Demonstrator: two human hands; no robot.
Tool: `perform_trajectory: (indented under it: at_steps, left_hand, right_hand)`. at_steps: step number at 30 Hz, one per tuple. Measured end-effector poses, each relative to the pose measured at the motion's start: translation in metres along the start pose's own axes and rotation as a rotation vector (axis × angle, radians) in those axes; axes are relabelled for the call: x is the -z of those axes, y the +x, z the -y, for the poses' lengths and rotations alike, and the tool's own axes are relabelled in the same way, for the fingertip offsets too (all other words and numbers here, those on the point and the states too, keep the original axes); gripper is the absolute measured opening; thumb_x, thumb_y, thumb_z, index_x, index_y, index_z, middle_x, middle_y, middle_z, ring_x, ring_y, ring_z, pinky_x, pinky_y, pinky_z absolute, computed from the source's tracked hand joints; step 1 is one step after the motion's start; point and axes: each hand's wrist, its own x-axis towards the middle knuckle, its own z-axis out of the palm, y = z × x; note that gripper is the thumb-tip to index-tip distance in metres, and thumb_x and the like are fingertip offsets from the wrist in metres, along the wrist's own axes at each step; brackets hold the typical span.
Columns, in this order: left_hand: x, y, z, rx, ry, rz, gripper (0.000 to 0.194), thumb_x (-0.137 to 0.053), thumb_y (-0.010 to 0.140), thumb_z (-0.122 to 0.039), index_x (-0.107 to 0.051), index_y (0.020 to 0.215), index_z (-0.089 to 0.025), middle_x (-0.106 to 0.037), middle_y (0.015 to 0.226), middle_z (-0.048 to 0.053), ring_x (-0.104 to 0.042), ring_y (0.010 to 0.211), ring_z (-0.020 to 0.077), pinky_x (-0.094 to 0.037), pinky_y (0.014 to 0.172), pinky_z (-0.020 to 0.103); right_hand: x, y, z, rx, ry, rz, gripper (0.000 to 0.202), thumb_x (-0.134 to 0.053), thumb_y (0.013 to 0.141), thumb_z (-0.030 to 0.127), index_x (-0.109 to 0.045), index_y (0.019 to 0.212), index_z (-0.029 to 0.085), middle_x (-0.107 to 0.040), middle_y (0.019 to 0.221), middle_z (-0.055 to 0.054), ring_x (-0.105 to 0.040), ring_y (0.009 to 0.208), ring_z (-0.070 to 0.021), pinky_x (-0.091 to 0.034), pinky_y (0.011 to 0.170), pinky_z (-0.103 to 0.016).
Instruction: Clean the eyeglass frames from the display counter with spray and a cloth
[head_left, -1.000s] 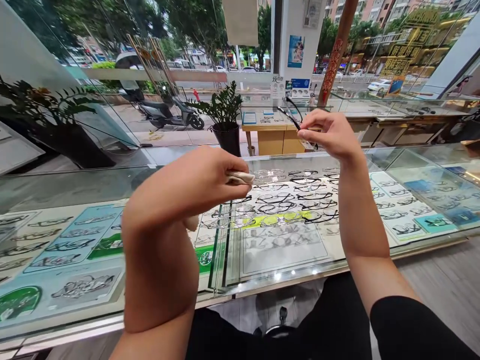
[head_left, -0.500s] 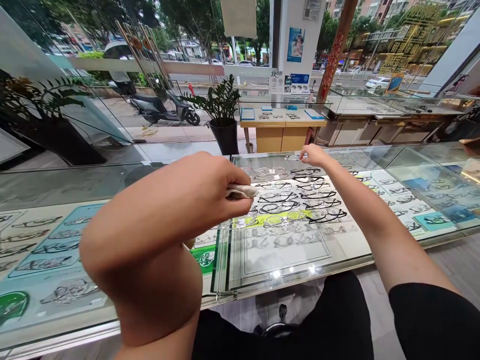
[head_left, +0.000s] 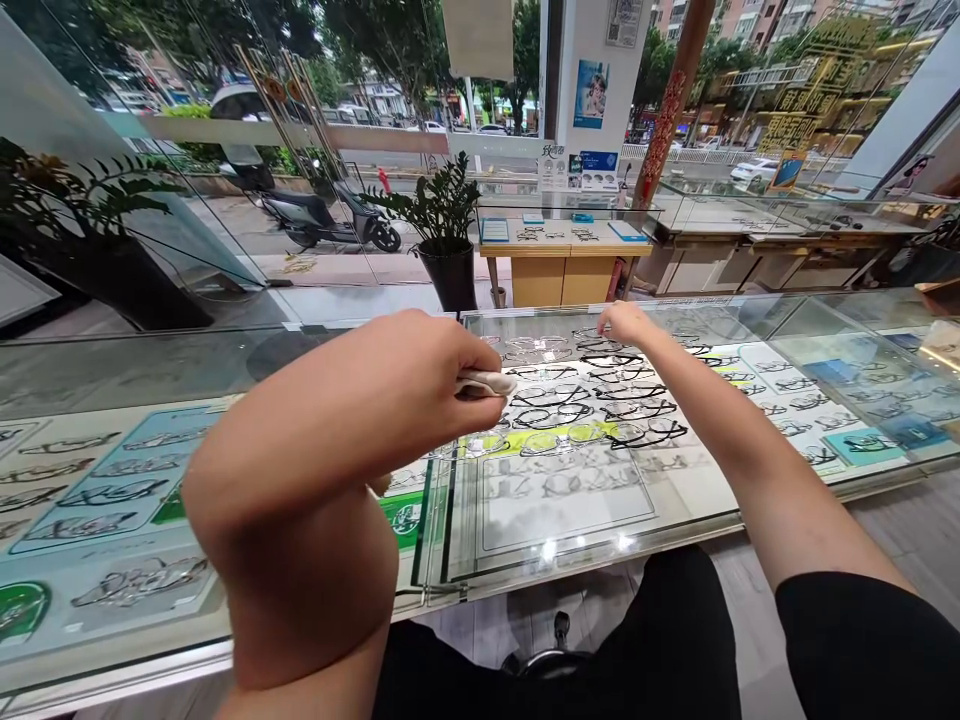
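Note:
My left hand (head_left: 457, 372) is closed round a folded whitish cloth (head_left: 487, 383), which pokes out between thumb and fingers. That forearm bends across the left of the view and covers part of the counter. At the far side of the glass counter (head_left: 570, 525), my right hand (head_left: 626, 323) pinches a thin-framed pair of eyeglasses (head_left: 586, 333), partly hidden by the fingers, down at the glass top. Toward me from it, dark eyeglasses (head_left: 649, 434) line up in a column. A second column of eyeglasses (head_left: 553, 415) lies to their left, some frames clear.
Under the glass on the left are more eyeglasses (head_left: 120, 492) and a green card (head_left: 405, 520). A potted plant (head_left: 446, 270) stands beyond the counter, beside a wooden display table (head_left: 562, 275). A wheeled stool base (head_left: 559, 660) shows below.
My right hand has lowered the thin-framed eyeglasses to the far end of the right column. The left hand keeps its cloth and has barely moved.

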Motion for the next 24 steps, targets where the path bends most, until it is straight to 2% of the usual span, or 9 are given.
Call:
perform_trajectory:
  at_steps: [3, 5, 10, 14, 17, 19, 24]
  left_hand:
    - [0.000, 0.003, -0.001, -0.027, -0.016, -0.037, 0.033, -0.075, 0.076, -0.020, -0.051, 0.054, -0.021, -0.029, 0.045, -0.005, -0.021, 0.042, 0.0079, -0.016, 0.043, 0.030]
    - [0.001, 0.005, -0.003, 0.001, 0.021, -0.012, 0.029, -0.074, 0.078, -0.023, -0.055, 0.056, -0.021, -0.029, 0.047, -0.004, -0.023, 0.043, 0.0087, -0.019, 0.046, 0.030]
    - [-0.005, 0.012, -0.010, 0.064, 0.283, 0.016, 0.027, -0.069, 0.082, -0.028, -0.056, 0.059, -0.021, -0.042, 0.050, -0.001, -0.029, 0.045, 0.0114, -0.021, 0.052, 0.034]
    - [-0.018, 0.019, -0.017, 0.085, 0.471, 0.042, 0.026, -0.065, 0.083, -0.033, -0.054, 0.063, -0.022, -0.051, 0.052, 0.001, -0.038, 0.046, 0.0152, -0.023, 0.055, 0.035]
    - [-0.034, 0.030, -0.018, 0.112, 0.501, 0.122, 0.024, -0.063, 0.086, -0.040, -0.057, 0.070, -0.023, -0.056, 0.055, 0.002, -0.045, 0.048, 0.0172, -0.025, 0.055, 0.035]
    - [-0.050, 0.039, -0.010, 0.112, 0.455, 0.184, 0.023, -0.064, 0.085, -0.042, -0.060, 0.074, -0.022, -0.061, 0.060, 0.003, -0.049, 0.051, 0.0173, -0.026, 0.055, 0.034]
    - [-0.097, 0.057, 0.031, -0.018, 0.374, 0.159, 0.023, -0.057, 0.091, -0.039, -0.068, 0.084, -0.021, -0.066, 0.068, 0.004, -0.055, 0.062, 0.0198, -0.029, 0.060, 0.032]
  right_hand:
    - [0.010, -0.010, 0.007, 0.009, 0.026, -0.031, 0.005, -0.077, 0.087, 0.022, -0.081, 0.085, 0.021, -0.081, 0.102, -0.014, -0.069, 0.102, -0.0306, -0.048, 0.084, -0.036]
    - [0.020, -0.023, 0.017, 0.023, 0.054, -0.077, 0.011, -0.075, 0.089, 0.030, -0.076, 0.085, 0.020, -0.080, 0.098, -0.013, -0.068, 0.096, -0.0292, -0.047, 0.080, -0.036]
    - [0.047, -0.072, 0.057, 0.110, 0.191, -0.214, 0.011, -0.064, 0.091, 0.031, -0.064, 0.084, 0.023, -0.077, 0.097, -0.006, -0.067, 0.090, -0.0236, -0.042, 0.072, -0.032]
    - [0.060, -0.113, 0.094, 0.245, 0.663, -0.386, 0.012, -0.067, 0.086, 0.029, -0.061, 0.077, 0.023, -0.070, 0.078, -0.001, -0.064, 0.077, -0.0195, -0.045, 0.077, -0.032]
    - [0.057, -0.129, 0.112, 0.259, 0.838, -0.438, 0.013, -0.068, 0.084, 0.031, -0.061, 0.077, 0.023, -0.068, 0.077, 0.000, -0.061, 0.074, -0.0189, -0.046, 0.076, -0.033]
    - [0.048, -0.133, 0.118, 0.236, 0.915, -0.450, 0.010, -0.067, 0.083, 0.030, -0.060, 0.079, 0.024, -0.068, 0.078, 0.000, -0.060, 0.074, -0.0186, -0.047, 0.074, -0.032]
    - [0.018, -0.130, 0.114, 0.162, 0.888, -0.468, 0.006, -0.062, 0.079, 0.024, -0.056, 0.077, 0.024, -0.062, 0.072, 0.002, -0.056, 0.068, -0.0172, -0.044, 0.070, -0.030]
